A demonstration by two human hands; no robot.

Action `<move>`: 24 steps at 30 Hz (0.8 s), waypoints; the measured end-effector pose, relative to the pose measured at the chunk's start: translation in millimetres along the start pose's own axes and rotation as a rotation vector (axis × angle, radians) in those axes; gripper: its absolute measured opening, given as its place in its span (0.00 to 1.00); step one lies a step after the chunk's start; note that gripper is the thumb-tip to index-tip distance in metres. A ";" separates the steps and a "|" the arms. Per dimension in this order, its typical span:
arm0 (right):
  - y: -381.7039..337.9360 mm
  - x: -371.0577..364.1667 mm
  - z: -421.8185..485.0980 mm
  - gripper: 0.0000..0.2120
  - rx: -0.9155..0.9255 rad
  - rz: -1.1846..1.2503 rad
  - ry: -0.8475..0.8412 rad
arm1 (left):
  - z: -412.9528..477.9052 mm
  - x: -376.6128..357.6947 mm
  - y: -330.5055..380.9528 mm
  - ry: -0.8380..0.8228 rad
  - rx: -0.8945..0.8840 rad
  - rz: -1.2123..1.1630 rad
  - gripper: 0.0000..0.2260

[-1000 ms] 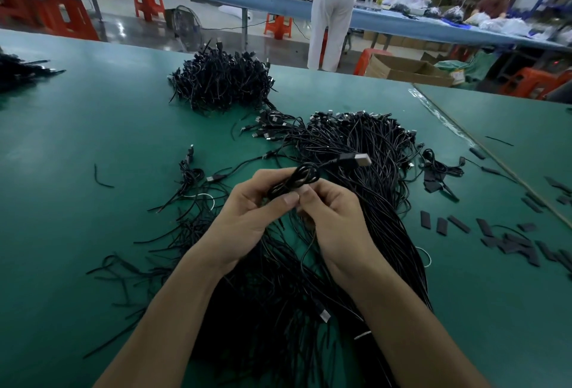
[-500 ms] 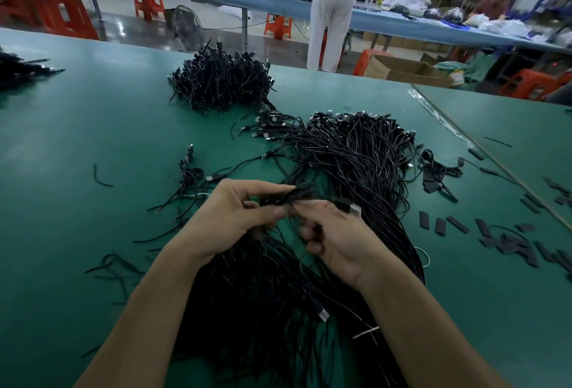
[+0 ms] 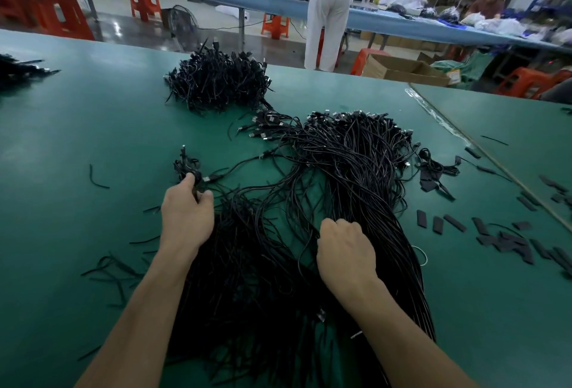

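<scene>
1. Head view, count of hands: two, left hand (image 3: 187,214) and right hand (image 3: 345,251), both bare, both over the green table (image 3: 77,127).
2. Cable stock: one loose cable pile (image 3: 340,171), strands too many to count, running from the near edge to mid-table. One heap of coiled bundles (image 3: 216,81) at the far side. One more dark heap (image 3: 18,68), cut by the left edge.
3. Coiled cable (image 3: 189,167): one, at the left margin of the loose cable pile, on the table just beyond the left hand.
4. Left hand: palm down, thumb and fingers pinching the near end of the coiled cable.
5. Right hand: clenched, knuckles up, fingers curled into strands near the middle of the loose cable pile. Fingertips hidden under the hand.
6. Hands apart. The coiled cable lies well left of the right hand and beyond it.
7. Black strips (image 3: 438,223): three side by side right of the pile, many more scattered further right, not countable.
8. Background: one cardboard box (image 3: 399,68), one standing person (image 3: 328,13).
</scene>
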State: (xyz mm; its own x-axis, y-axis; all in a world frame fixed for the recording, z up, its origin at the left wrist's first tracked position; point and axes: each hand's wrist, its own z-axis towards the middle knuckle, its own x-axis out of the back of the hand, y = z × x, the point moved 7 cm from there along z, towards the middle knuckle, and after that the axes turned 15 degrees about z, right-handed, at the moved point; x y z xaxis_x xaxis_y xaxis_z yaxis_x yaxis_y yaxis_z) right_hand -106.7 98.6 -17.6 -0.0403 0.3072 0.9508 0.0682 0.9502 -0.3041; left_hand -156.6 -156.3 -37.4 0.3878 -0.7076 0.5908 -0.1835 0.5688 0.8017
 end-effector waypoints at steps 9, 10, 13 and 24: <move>5.8 2.9 4.2 0.17 -0.088 0.152 -0.044 | -11.7 -5.8 26.6 -0.158 -0.137 0.052 0.22; 5.5 3.4 5.3 0.14 -0.099 0.191 -0.050 | -14.1 -6.9 30.5 -0.164 -0.172 0.058 0.20; 3.1 5.6 7.3 0.07 -0.079 0.198 -0.032 | -20.1 -7.3 40.3 -0.135 -0.275 0.063 0.16; -25.6 -12.7 9.5 0.06 0.126 0.096 0.007 | -27.4 -7.2 47.6 -0.124 -0.299 0.025 0.12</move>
State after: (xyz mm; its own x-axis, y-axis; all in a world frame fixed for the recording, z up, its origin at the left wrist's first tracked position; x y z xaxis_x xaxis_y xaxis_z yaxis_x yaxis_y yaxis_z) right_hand -117.4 70.8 -22.4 -0.0330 0.3970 0.9172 -0.0542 0.9157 -0.3983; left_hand -143.4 -112.6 -6.0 0.2698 -0.7272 0.6312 0.0894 0.6716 0.7355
